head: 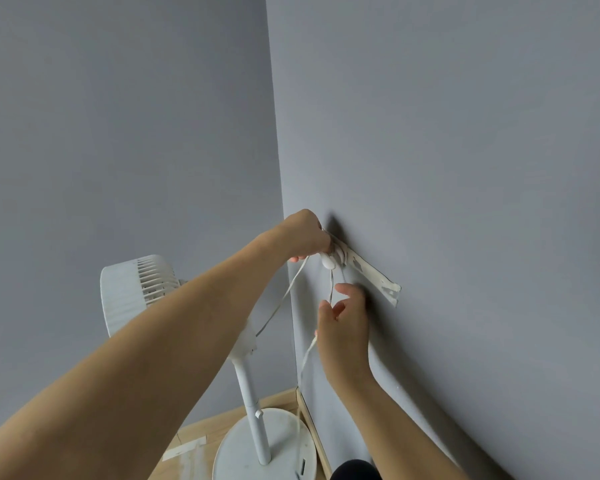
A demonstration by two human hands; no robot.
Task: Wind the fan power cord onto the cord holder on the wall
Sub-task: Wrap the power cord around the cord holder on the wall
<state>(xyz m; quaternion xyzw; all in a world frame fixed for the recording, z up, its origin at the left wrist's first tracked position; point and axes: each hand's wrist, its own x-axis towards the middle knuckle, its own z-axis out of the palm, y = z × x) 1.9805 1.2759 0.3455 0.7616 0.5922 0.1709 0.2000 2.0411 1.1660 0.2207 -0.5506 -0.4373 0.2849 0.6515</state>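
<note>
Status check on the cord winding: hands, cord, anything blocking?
Left hand closed at cord holder, pinning cord there. Right hand pinching slack power cord below. Several turns on. Nothing blocking.

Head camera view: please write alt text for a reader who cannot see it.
A person's left hand presses the white power cord against a white cord holder on a grey wall, while the right hand guides the hanging cord below. A white pedestal fan stands in the corner.

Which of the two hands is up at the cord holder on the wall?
The left hand: it is at the cord holder, while the right hand is lower, on the hanging cord.
</note>
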